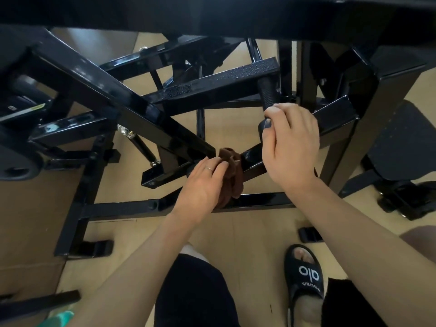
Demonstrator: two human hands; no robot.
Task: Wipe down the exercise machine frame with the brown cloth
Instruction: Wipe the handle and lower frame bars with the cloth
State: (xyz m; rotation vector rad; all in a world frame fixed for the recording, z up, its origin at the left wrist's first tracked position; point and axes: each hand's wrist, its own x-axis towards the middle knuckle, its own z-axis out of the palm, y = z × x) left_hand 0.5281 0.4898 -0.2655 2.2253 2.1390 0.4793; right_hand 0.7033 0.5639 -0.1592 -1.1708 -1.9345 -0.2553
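Observation:
The black steel exercise machine frame (132,107) fills the upper half of the head view, its square tubes crossing at several angles. A bunched brown cloth (232,171) lies draped over a low diagonal bar (251,156) at centre. My left hand (203,182) presses the cloth against that bar, fingers fairly straight, a ring on one finger. My right hand (291,147) grips the lower end of a black ribbed handle (267,95) that hangs from a textured step plate just above.
Light wooden floor lies beneath the frame. A black padded seat (401,140) stands at the right. My right foot in a black slide sandal (305,279) is on the floor near the bottom, beside a black rubber foot (309,234) of the frame.

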